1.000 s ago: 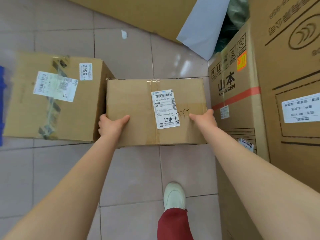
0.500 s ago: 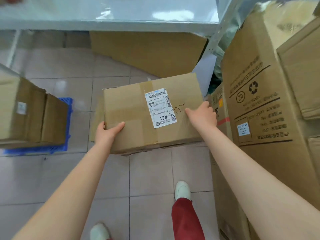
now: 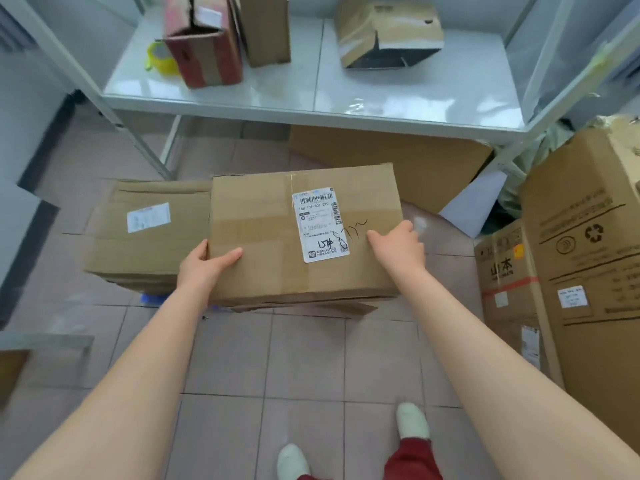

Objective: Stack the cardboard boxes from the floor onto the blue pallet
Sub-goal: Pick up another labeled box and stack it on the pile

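Observation:
I hold a brown cardboard box [image 3: 263,237] with a white shipping label and black scribble on top. My left hand [image 3: 204,268] grips its left near corner and my right hand [image 3: 398,247] grips its right side. The box sits over another cardboard edge just beneath it. To its left lies a second stacked box [image 3: 145,233] with a small white label. Only a sliver of the blue pallet [image 3: 152,298] shows under that box.
A white metal shelf [image 3: 311,109] stands behind, carrying a red-brown carton [image 3: 204,46], a crushed box [image 3: 388,32] and a yellow tape roll [image 3: 159,58]. Tall cartons [image 3: 588,254] line the right. Flattened cardboard [image 3: 388,161] lies under the shelf. My feet are on the tiled floor.
The box has been lifted from the floor and carried left toward the stacked boxes on the pallet. My view has risen, bringing the shelf into sight.

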